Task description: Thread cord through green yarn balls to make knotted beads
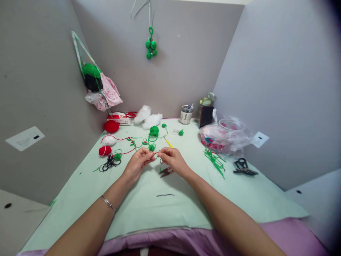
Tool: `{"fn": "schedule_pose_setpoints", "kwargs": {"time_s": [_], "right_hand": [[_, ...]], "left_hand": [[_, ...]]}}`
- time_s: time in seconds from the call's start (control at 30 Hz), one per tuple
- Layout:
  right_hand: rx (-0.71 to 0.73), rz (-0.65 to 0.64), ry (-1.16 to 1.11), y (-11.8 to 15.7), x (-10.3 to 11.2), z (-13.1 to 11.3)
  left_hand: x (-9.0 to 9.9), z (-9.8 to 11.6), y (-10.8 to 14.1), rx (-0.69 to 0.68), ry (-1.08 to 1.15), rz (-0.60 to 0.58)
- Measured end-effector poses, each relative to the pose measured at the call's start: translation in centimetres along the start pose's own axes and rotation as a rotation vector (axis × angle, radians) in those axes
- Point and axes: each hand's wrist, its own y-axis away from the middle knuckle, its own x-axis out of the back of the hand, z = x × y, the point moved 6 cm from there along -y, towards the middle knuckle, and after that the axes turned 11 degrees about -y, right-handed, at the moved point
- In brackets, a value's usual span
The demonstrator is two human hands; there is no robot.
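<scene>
Near the middle of the table, my left hand (139, 163) pinches red yarn between thumb and fingers. My right hand (173, 159) is closed on the same short stretch of red yarn, its fingertips close beside the left ones. A green yarn ball (151, 147) lies just behind my left fingertips, and a larger green ball (153, 131) is farther back. Thread snips (166, 172) with dark blades lie below my right hand, partly hidden by it. A yellow crochet hook (168, 143) rests behind that hand. Small green-and-red pieces (132, 143) lie to the left along a red strand.
Red balls (105, 150), a white ball (109, 140) and tangled black yarn (110, 163) lie left. White stuffing (152, 121) and a pen tin (186, 114) stand behind. At right are a plastic bag (223, 137), green scraps (215, 161) and a dark claw clip (244, 168).
</scene>
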Motion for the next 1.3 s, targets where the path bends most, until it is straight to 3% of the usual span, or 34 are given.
{"fn": "schedule_pose_setpoints", "kwargs": {"time_s": [0.2,0.43,0.57,0.63,0.73,0.87,0.97,1.13,1.3], "right_hand": [[0.065,0.097,-0.04,0.1,0.8,-1.2],[0.126,0.203,0.039,-0.3,2.9,-1.4],[0.171,0.209,0.122,-0.1,2.7,-1.3],[0.205,0.173,0.163,0.2,2.0,-1.3],[0.343,0.007,0.298,1.0,-0.3,-1.4],[0.512,-0.204,0.462,2.2,-3.0,-1.8],[0.477,-0.153,0.386,2.1,-2.5,-2.4],[0.267,0.026,0.197,1.0,0.0,-2.4],[0.157,0.019,0.135,0.5,0.1,-1.5]], "left_hand": [[1.9,0.0,-0.9,-0.013,0.013,0.111],[-1.5,-0.8,0.2,0.085,-0.075,-0.18],[-1.1,0.2,0.2,0.061,0.029,-0.177],[0.0,0.7,-0.2,0.036,0.08,-0.113],[1.2,0.7,-0.7,0.003,0.11,-0.018],[0.9,0.3,-0.5,-0.034,0.035,0.025],[0.1,0.4,0.2,-0.087,-0.089,0.028],[-1.2,1.8,1.1,-0.315,-0.5,-0.011],[-0.2,1.7,0.7,-0.311,-0.543,0.089]]}}
